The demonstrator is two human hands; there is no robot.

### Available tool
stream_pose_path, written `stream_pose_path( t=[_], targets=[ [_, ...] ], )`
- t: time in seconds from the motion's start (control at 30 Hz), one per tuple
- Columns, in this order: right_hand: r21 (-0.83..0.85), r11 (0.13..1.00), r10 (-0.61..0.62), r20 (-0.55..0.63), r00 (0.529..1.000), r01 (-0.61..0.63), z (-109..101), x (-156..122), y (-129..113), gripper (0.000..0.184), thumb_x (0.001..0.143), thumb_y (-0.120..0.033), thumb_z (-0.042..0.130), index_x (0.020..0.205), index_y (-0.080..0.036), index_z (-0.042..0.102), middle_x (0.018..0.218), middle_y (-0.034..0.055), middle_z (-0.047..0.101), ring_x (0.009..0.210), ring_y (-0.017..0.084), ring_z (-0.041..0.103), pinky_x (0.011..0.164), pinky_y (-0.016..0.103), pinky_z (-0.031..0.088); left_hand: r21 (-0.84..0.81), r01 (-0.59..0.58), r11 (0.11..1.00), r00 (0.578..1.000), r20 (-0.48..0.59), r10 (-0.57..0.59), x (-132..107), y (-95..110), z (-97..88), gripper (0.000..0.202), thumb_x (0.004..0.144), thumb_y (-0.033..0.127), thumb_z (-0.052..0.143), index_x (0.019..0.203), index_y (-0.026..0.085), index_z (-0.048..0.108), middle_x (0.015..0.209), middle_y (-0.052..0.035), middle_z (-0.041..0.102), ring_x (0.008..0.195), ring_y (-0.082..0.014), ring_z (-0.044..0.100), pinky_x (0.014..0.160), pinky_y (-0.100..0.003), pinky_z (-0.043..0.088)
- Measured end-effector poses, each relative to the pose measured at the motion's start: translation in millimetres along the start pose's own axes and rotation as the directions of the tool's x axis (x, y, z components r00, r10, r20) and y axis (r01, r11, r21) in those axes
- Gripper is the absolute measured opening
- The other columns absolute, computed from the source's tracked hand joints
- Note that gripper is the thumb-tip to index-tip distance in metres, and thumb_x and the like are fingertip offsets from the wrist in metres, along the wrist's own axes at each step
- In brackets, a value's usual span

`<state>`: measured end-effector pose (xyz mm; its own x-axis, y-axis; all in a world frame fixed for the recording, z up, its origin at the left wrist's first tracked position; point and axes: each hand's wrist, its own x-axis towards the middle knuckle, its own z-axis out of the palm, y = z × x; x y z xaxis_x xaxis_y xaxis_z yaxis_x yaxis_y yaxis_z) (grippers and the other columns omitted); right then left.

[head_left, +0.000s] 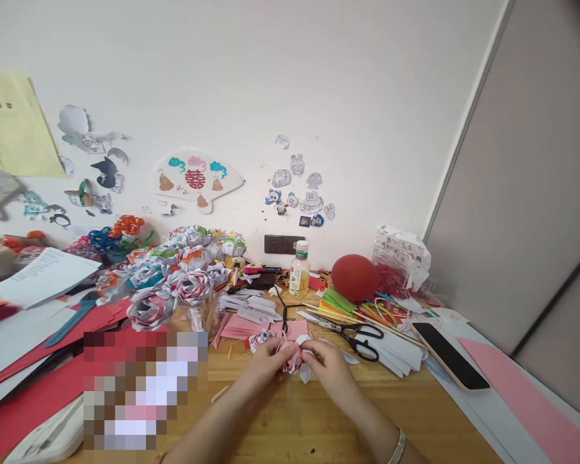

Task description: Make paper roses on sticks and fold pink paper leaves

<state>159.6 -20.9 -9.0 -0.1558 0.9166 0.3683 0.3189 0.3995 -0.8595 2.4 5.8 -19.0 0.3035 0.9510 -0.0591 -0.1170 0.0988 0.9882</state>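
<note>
Between my two hands, just above the wooden table [280,412], is a pink and white paper flower [292,365]. My left hand [267,362] closes its fingers on the flower's left side. With thumb and fingers pinched together, my right hand [329,365] grips the white paper at its right edge; a white petal hangs below. Another small white and pink paper flower [260,340] lies just beyond my left hand. Pink paper strips [246,326] are behind the hands, and black-handled scissors [362,338] lie to the right.
Many finished paper flowers [188,270] are heaped at the back left. A bottle [299,270] stands near the wall beside a red balloon [354,277]. At right lie a phone [450,356] and white paper pieces [396,354]. Red sheets [140,348] and a blue strap [72,320] cover the left.
</note>
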Motion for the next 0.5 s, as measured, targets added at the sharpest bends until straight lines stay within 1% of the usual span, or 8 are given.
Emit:
stream_pose_path(
  t=[0.1,0.2,0.27,0.37,0.43,0.5],
  targets=[
    [-0.077,0.997,0.008,-0.019,1.000,-0.009,0.3,-0.8,1.9,0.024,0.079,-0.023,0.053,0.095,-0.018,0.069,0.096,0.0088,0.071,0.089,0.024,0.064,0.080,0.035,0.048,0.089,-0.044,0.995,0.999,-0.021,0.046,-0.6,0.7,-1.3,0.051,0.059,0.065,0.068,0.061,0.018,0.049,0.051,0.0064,0.045,0.045,-0.0079,0.038,0.045,-0.021,0.026],
    [-0.089,0.995,0.043,-0.048,0.998,-0.047,1.3,-0.3,6.8,0.027,0.077,-0.018,0.051,0.098,-0.018,0.069,0.099,0.0086,0.070,0.092,0.024,0.064,0.082,0.036,0.048,0.184,-0.080,0.980,0.995,-0.038,0.089,-1.2,4.4,-3.1,0.050,0.061,0.066,0.066,0.061,0.019,0.046,0.052,0.0071,0.042,0.048,-0.0094,0.038,0.047,-0.022,0.027],
    [-0.066,0.996,0.064,-0.028,0.998,-0.066,2.0,0.0,9.0,0.025,0.076,-0.018,0.051,0.094,-0.018,0.069,0.094,0.0079,0.071,0.086,0.023,0.065,0.078,0.034,0.049,0.242,-0.110,0.964,0.992,-0.036,0.122,-1.7,6.6,-3.4,0.048,0.060,0.063,0.067,0.064,0.019,0.049,0.057,0.0053,0.047,0.055,-0.0121,0.043,0.053,-0.023,0.032],
    [-0.025,0.996,0.086,0.006,0.996,-0.086,3.0,-0.7,10.0,0.022,0.076,-0.017,0.049,0.089,-0.017,0.068,0.085,0.0065,0.071,0.075,0.021,0.066,0.069,0.030,0.050,0.306,-0.148,0.940,0.987,-0.020,0.162,-4.3,7.6,-1.0,0.044,0.062,0.060,0.065,0.072,0.019,0.053,0.070,0.0018,0.054,0.071,-0.0168,0.049,0.066,-0.026,0.037],
    [-0.056,0.994,0.089,0.002,0.996,-0.089,3.4,-1.8,10.2,0.020,0.076,-0.015,0.048,0.085,-0.017,0.066,0.081,0.0055,0.070,0.072,0.020,0.065,0.066,0.028,0.049,0.332,-0.162,0.929,0.985,-0.004,0.173,-7.5,6.7,2.3,0.043,0.066,0.060,0.061,0.075,0.019,0.053,0.073,0.0012,0.055,0.074,-0.0178,0.049,0.070,-0.027,0.038],
    [-0.126,0.988,0.084,-0.022,0.996,-0.086,3.8,-3.0,11.1,0.019,0.077,-0.015,0.047,0.082,-0.018,0.065,0.078,0.0050,0.070,0.071,0.020,0.064,0.064,0.027,0.047,0.346,-0.169,0.923,0.984,0.014,0.175,-10.9,5.4,5.8,0.042,0.070,0.060,0.056,0.077,0.019,0.051,0.073,0.0015,0.054,0.074,-0.0177,0.048,0.070,-0.028,0.038]
  ],
)
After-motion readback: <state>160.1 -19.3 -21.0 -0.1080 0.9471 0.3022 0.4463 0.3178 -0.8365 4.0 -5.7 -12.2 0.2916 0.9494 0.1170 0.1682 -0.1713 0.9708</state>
